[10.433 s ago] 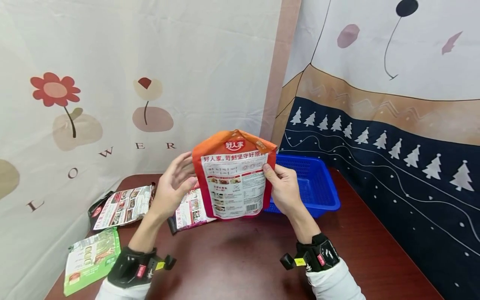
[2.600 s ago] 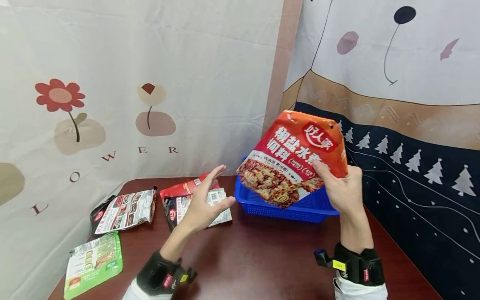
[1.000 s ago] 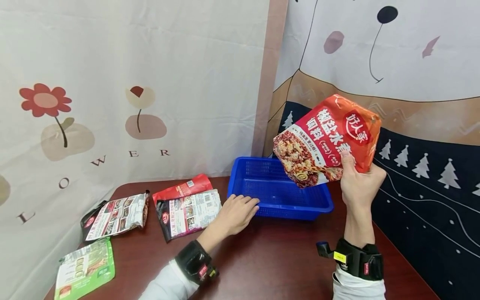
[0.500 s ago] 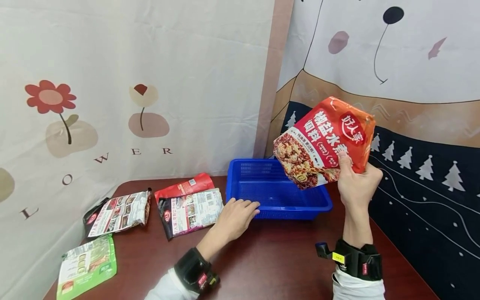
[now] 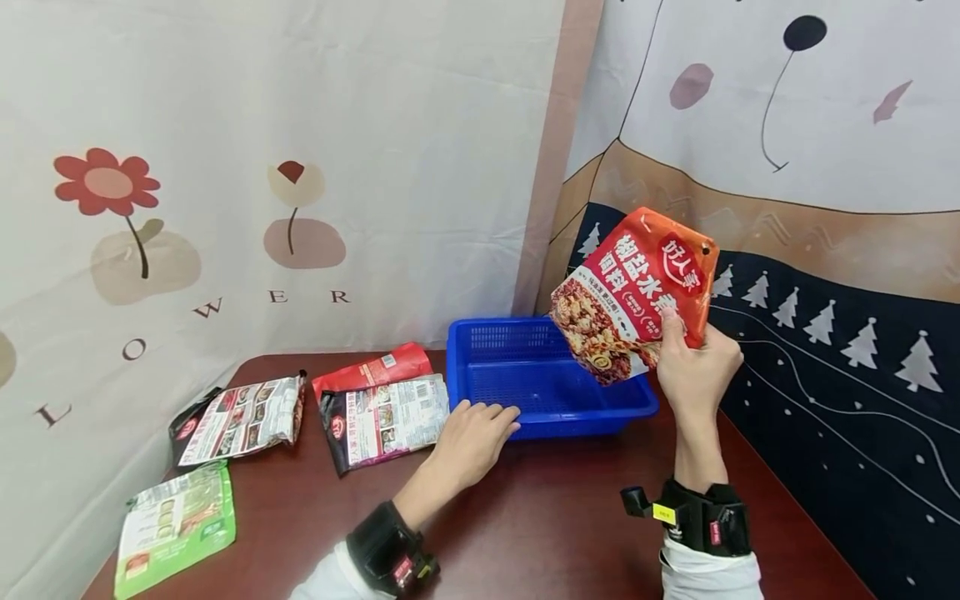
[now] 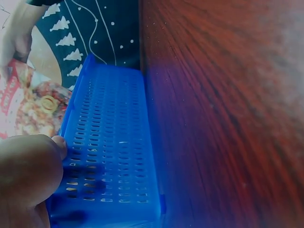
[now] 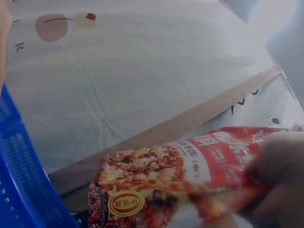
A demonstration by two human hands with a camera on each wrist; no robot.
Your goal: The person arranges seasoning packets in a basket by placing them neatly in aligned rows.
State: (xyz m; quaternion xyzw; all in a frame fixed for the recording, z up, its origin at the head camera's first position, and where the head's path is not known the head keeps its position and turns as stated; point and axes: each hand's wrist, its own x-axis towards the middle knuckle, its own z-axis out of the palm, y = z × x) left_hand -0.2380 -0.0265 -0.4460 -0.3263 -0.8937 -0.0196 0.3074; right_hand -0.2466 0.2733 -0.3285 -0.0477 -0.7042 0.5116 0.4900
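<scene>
My right hand (image 5: 693,367) pinches an orange and red seasoning pouch (image 5: 637,292) by its side, thumb on the printed front. The pouch is tilted and held up over the right part of a blue plastic basket (image 5: 525,421). Its food picture (image 7: 152,175) points toward the basket in the right wrist view. My left hand (image 5: 474,442) grips the basket's near left corner, with the fingers bent over the rim. In the left wrist view a fingertip (image 6: 59,145) lies at the rim, above the slotted side wall (image 6: 111,128). The basket's visible floor is bare.
Left of the basket, a black and white pouch (image 5: 397,417) partly covers a red pouch (image 5: 375,371). Farther left lie another black and white pouch (image 5: 243,421) and a green pouch (image 5: 180,525). Printed cloth (image 5: 420,167) hangs behind the brown table (image 5: 555,517).
Both hands held the pouch back-side out earlier. The right hand then carried it right, front showing, and lately lowered it slightly leftward. The left hand came down to the basket, which has shifted left.
</scene>
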